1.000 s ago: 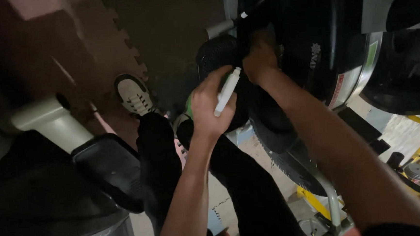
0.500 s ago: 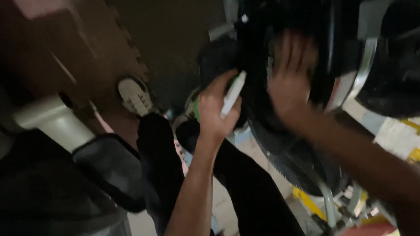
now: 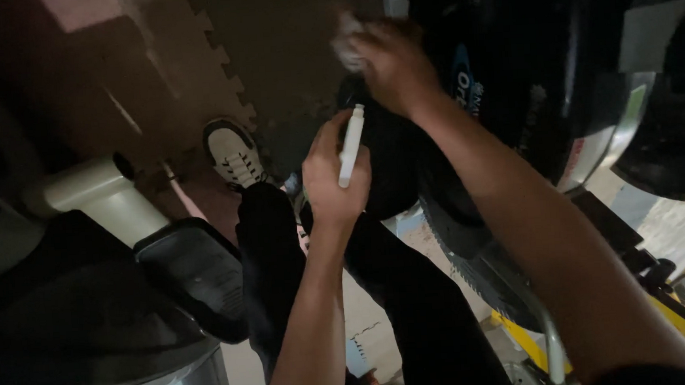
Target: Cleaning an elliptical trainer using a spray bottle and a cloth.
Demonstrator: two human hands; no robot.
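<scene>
Left hand (image 3: 332, 181) fingers closed round white marker (image 3: 351, 147): light, stiff, slick; grip mid-barrel. Right hand (image 3: 392, 64) clutches pale cloth (image 3: 345, 46), soft, against black wheel (image 3: 472, 232).

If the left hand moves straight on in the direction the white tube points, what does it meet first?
Probably the right hand, which holds a pale crumpled cloth just above the white tube held by the left hand; depth is unclear.

Pale cloth (image 3: 347, 43) in right hand (image 3: 393, 66) blurred, dark machine (image 3: 525, 70) cut off at top edge

Marker (image 3: 351, 147) left of wheel (image 3: 510, 87)
</scene>
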